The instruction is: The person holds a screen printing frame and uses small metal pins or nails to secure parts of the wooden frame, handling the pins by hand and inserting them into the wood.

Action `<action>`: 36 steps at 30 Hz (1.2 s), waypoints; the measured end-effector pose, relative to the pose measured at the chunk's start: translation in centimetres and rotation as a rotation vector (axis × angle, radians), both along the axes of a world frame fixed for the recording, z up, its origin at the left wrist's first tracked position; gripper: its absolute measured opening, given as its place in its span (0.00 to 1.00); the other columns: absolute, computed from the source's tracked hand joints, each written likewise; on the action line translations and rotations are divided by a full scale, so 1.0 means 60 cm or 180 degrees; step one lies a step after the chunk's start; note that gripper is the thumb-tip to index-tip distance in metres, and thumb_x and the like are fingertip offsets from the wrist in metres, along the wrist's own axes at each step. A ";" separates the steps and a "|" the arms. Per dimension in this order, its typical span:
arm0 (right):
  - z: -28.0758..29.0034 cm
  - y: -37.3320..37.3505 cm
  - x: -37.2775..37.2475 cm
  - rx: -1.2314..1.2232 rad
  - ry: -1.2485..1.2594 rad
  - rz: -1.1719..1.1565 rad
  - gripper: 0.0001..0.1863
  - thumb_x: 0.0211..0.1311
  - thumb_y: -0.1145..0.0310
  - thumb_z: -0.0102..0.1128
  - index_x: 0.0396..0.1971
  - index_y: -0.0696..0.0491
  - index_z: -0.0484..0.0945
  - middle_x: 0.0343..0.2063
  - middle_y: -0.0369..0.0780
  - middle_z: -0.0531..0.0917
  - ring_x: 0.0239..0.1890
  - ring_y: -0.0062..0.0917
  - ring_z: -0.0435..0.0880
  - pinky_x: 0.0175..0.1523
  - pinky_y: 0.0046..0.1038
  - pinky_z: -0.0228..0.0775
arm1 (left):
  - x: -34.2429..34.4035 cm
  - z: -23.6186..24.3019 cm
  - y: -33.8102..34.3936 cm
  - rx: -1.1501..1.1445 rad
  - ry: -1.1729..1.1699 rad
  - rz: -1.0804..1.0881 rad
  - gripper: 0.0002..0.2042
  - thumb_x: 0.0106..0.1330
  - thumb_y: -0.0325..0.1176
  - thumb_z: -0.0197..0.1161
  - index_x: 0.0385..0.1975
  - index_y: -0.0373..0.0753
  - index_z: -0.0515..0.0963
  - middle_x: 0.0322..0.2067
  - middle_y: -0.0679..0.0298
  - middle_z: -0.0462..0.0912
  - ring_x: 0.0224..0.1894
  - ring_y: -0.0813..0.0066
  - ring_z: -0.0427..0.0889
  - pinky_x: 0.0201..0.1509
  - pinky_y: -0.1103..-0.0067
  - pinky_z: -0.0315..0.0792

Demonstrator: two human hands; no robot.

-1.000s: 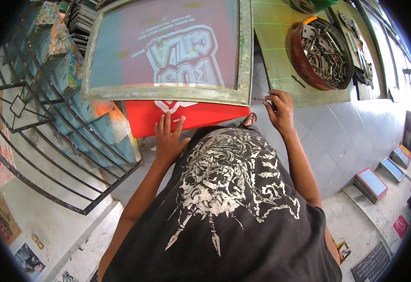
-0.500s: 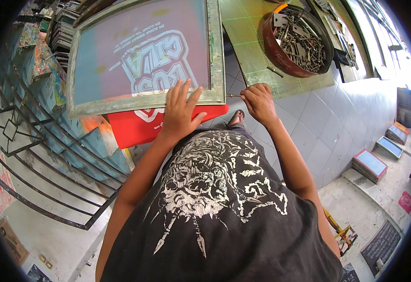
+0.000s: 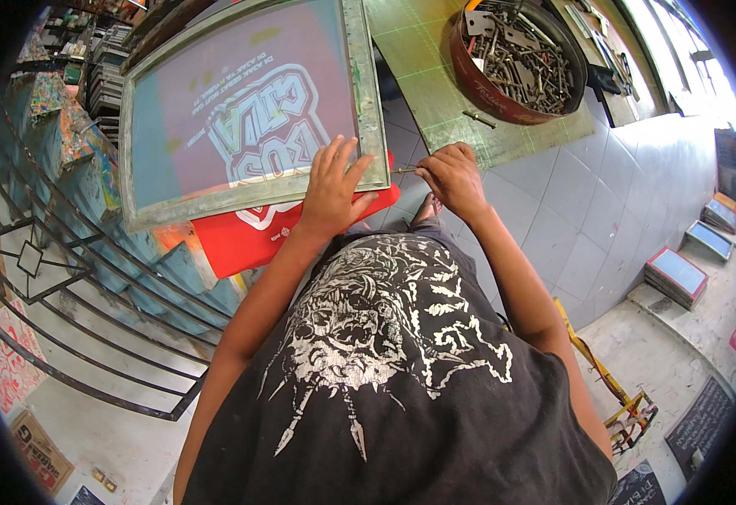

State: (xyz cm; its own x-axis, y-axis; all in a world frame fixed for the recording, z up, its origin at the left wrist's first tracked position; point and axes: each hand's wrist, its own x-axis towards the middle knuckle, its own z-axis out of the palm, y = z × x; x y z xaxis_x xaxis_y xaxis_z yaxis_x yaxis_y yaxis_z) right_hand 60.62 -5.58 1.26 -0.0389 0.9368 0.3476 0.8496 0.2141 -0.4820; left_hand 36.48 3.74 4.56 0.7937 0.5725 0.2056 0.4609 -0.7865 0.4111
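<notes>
A silk-screen printing frame [image 3: 241, 199] with a pale wooden border and stretched mesh lies over a red cloth [image 3: 237, 244] with a white print. My left hand [image 3: 334, 192] is spread open on the near border, close to its right corner. Just beyond that corner, my right hand [image 3: 454, 178] pinches a thin metal bolt [image 3: 402, 171]. The bolt points left at the frame's side; whether its tip enters the wood I cannot tell. The fingertips of my right hand are partly hidden from above.
Right of the frame, a green cutting mat [image 3: 431, 84] holds a round dark-red tin [image 3: 490, 94] full of bolts and metal plates. One loose bolt [image 3: 479, 119] lies before the tin. A black metal railing [image 3: 90, 332] curves along the left. Small framed screens [image 3: 677, 275] stand at the right.
The view has shifted slightly, and the frame appears a little turned. My left hand has slid nearer the frame's right corner. My right hand keeps its pinch on the bolt beside that corner.
</notes>
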 end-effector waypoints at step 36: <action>0.019 0.099 -0.055 -0.0996 0.1897 -0.0762 0.22 0.63 0.61 0.60 0.51 0.60 0.75 0.45 0.50 0.82 0.50 0.39 0.81 0.55 0.34 0.71 | -0.703 0.038 0.384 0.0440 0.1085 0.4166 0.40 0.56 0.55 0.66 0.62 0.31 0.65 0.60 0.41 0.68 0.63 0.45 0.66 0.66 0.60 0.61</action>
State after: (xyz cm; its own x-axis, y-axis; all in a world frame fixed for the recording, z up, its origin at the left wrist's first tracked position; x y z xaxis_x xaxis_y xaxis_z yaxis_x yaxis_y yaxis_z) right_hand 57.31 0.38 2.39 0.2930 0.9552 -0.0409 0.4289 -0.1696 -0.8873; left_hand -5.72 26.76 6.87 -0.2881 0.9304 0.2265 0.9575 0.2765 0.0818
